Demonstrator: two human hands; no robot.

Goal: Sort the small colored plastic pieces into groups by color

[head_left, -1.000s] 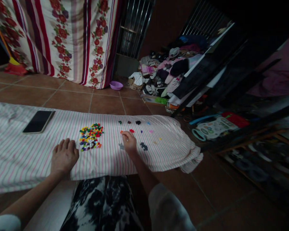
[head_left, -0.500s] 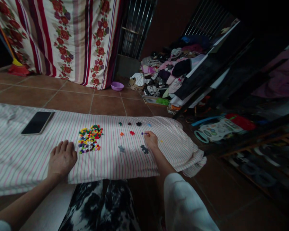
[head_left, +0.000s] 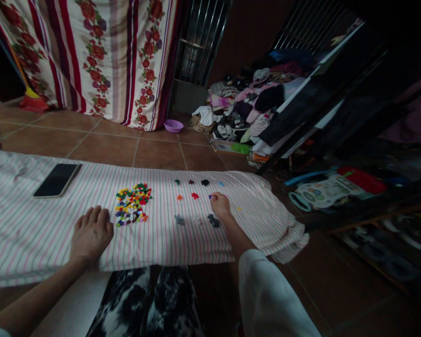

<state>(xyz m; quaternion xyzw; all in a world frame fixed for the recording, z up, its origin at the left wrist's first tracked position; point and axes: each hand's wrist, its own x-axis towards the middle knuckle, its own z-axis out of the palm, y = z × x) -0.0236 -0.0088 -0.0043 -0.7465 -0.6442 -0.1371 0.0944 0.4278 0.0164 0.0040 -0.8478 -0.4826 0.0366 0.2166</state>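
My right hand (head_left: 220, 206) reaches over the striped cloth, thumb and fingers pinched together at a small purple piece (head_left: 210, 197). Around it lie small groups sorted by colour: a red group (head_left: 195, 196), an orange one (head_left: 179, 197), a black one (head_left: 205, 182), a dark grey one (head_left: 214, 221), a lighter grey one (head_left: 179, 219) and a light blue one (head_left: 221, 183). My left hand (head_left: 92, 232) rests palm down on the cloth, fingers stretched out and holding nothing. Just right of it spreads a mixed pile of small coloured pieces (head_left: 131, 203).
A striped cloth (head_left: 154, 243) covers the low table. A phone (head_left: 57, 180) lies at its left. Beyond, on the tiled floor, are a purple basin (head_left: 173, 126) and a heap of clothes (head_left: 249, 100). A toy panel (head_left: 328, 192) lies to the right.
The view has shifted slightly, so everything sits a little further right. My right hand stays pinched at the purple piece; my left hand has not moved on the cloth.
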